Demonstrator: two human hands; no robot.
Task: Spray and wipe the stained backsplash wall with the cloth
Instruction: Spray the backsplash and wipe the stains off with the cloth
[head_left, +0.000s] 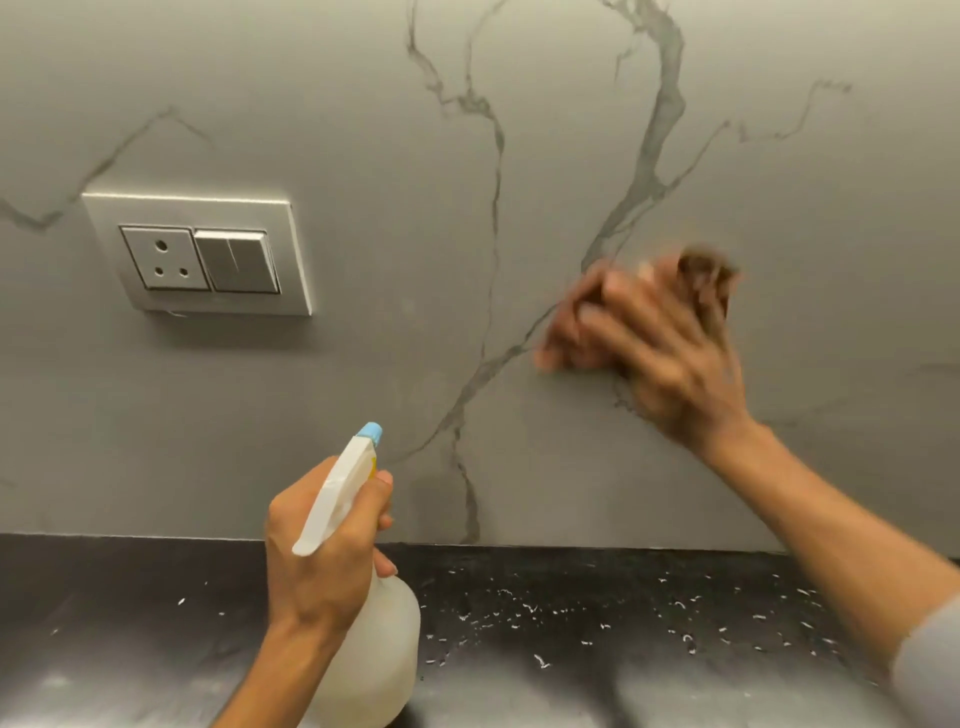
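The backsplash wall (363, 130) is pale grey marble with dark veins. My right hand (660, 348) presses a brown cloth (709, 280) flat against the wall right of centre; hand and cloth are blurred with motion, and most of the cloth is hidden under my fingers. My left hand (322, 551) grips the neck of a white spray bottle (374, 639) with a white trigger head and a light blue nozzle (370, 432) that points up toward the wall. The bottle is held low, just above the counter.
A silver switch plate with a three-pin socket and two rocker switches (200, 254) is set in the wall at the left. A black speckled countertop (623, 623) runs along the bottom, meeting the wall. A grey sleeve (930, 670) shows at the lower right.
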